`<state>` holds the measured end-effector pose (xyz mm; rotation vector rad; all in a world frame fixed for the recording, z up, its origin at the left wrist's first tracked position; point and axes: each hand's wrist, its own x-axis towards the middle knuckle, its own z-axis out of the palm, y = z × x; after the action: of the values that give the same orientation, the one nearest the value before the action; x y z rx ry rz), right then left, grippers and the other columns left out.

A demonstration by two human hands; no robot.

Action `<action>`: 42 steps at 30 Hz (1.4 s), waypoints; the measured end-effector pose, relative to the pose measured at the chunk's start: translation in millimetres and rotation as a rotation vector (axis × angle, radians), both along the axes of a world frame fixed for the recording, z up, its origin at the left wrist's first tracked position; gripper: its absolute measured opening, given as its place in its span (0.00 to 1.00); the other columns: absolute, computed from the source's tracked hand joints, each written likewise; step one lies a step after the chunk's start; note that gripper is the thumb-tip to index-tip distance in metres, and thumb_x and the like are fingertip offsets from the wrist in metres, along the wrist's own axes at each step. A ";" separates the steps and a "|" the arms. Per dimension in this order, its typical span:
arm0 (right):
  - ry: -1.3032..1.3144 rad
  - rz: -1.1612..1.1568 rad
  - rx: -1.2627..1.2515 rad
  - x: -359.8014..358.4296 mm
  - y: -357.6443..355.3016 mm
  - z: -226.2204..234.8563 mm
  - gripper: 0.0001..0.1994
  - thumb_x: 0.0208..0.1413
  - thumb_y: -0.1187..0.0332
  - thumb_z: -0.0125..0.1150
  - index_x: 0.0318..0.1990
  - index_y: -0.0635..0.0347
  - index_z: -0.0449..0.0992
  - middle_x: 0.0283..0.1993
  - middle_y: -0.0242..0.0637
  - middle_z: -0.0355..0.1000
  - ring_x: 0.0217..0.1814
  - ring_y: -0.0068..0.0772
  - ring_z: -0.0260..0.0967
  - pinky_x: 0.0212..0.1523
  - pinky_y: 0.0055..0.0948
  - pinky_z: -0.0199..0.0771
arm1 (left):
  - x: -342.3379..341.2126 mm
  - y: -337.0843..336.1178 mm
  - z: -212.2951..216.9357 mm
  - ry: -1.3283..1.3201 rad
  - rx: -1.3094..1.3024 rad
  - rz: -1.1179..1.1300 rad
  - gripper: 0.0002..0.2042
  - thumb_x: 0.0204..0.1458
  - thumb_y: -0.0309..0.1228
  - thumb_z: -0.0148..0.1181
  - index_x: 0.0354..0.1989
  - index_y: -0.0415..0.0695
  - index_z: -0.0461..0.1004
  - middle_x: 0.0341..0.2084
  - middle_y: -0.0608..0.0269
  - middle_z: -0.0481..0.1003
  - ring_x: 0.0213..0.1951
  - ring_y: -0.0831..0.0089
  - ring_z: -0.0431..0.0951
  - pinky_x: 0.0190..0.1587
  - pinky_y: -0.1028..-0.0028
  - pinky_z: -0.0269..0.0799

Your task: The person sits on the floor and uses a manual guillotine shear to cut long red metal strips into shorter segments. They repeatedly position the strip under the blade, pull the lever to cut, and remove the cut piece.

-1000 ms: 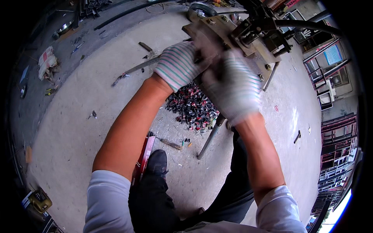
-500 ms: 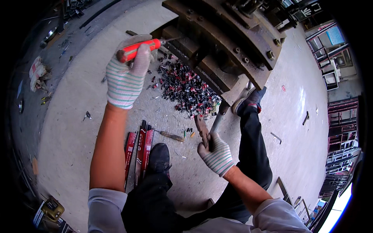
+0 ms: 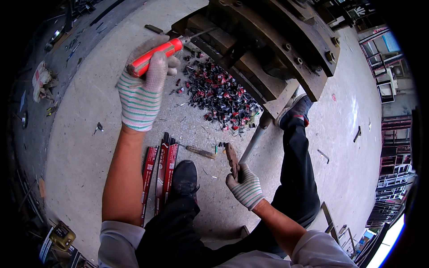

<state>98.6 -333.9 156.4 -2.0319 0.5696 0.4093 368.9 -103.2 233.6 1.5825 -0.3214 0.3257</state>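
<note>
My left hand (image 3: 142,82), in a white striped glove, is closed around the red handle of a screwdriver (image 3: 156,57). The screwdriver's thin shaft points up to the right, its tip at the near left edge of a dark, oily metal machine (image 3: 268,49). Lower down, my gloved right hand (image 3: 246,185) is closed on a rusty brown metal tool (image 3: 231,158) whose exact kind I cannot make out. A grey lever bar (image 3: 254,143) slants from the machine down to this hand; whether the fingers grip it too is hidden.
Black and red scraps (image 3: 223,96) lie heaped on the floor below the machine. Red-wrapped strips (image 3: 167,167) and a wooden-handled tool (image 3: 200,152) lie by my left shoe (image 3: 184,176). Metal frames (image 3: 395,178) stand along the right, and a gold-coloured jug (image 3: 61,235) sits lower left.
The view has shifted slightly, so the machine and scraps appear farther right. The screwdriver in my left hand now slants more steeply upward. My right hand appears a little lower, its grip unchanged.
</note>
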 end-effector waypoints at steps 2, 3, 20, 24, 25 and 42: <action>-0.018 -0.014 0.026 3.9 2.8 2.5 0.14 0.58 0.66 0.65 0.45 0.65 0.69 0.31 0.43 0.72 0.32 0.31 0.68 0.37 0.34 0.75 | -2.9 -3.6 -5.6 0.034 -0.070 -0.025 0.20 0.71 0.42 0.55 0.60 0.39 0.77 0.36 0.60 0.83 0.37 0.74 0.81 0.42 0.72 0.77; -0.027 -0.023 0.044 5.6 4.2 3.8 0.14 0.58 0.67 0.65 0.45 0.65 0.69 0.31 0.42 0.72 0.32 0.31 0.67 0.37 0.34 0.75 | -5.7 -6.6 -9.5 0.030 -0.102 -0.063 0.18 0.69 0.38 0.57 0.59 0.39 0.77 0.38 0.59 0.83 0.38 0.75 0.81 0.43 0.73 0.78; -0.889 0.520 -0.383 103.1 43.7 125.3 0.28 0.49 0.68 0.75 0.57 0.61 0.71 0.35 0.44 0.69 0.33 0.45 0.74 0.30 0.40 0.76 | -20.9 -34.5 -39.9 0.009 -0.204 -0.051 0.14 0.70 0.32 0.56 0.59 0.40 0.75 0.47 0.60 0.79 0.42 0.75 0.80 0.47 0.71 0.79; -0.827 0.690 -0.656 136.9 64.3 144.8 0.21 0.54 0.59 0.70 0.51 0.55 0.72 0.31 0.39 0.67 0.26 0.44 0.72 0.21 0.40 0.71 | -23.7 -34.4 -40.1 0.031 -0.245 -0.084 0.14 0.69 0.32 0.57 0.59 0.39 0.74 0.48 0.59 0.78 0.43 0.74 0.80 0.48 0.71 0.79; -0.839 0.733 -0.670 141.0 67.5 154.4 0.20 0.53 0.60 0.69 0.50 0.55 0.72 0.31 0.39 0.68 0.24 0.44 0.71 0.20 0.41 0.70 | -23.6 -34.9 -40.3 0.053 -0.287 -0.098 0.15 0.69 0.32 0.57 0.59 0.39 0.74 0.46 0.59 0.78 0.44 0.73 0.80 0.48 0.71 0.79; -0.806 0.794 -0.891 182.0 68.0 187.9 0.15 0.57 0.55 0.66 0.43 0.53 0.73 0.27 0.40 0.70 0.26 0.46 0.75 0.23 0.44 0.73 | -5.6 -41.0 -57.0 -0.139 -0.074 0.055 0.15 0.63 0.25 0.65 0.57 0.37 0.77 0.48 0.54 0.82 0.47 0.67 0.83 0.53 0.67 0.80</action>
<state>280.6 -265.9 344.3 -2.9525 -0.7169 -0.3147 363.2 -144.2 176.6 1.5009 -0.3687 0.4863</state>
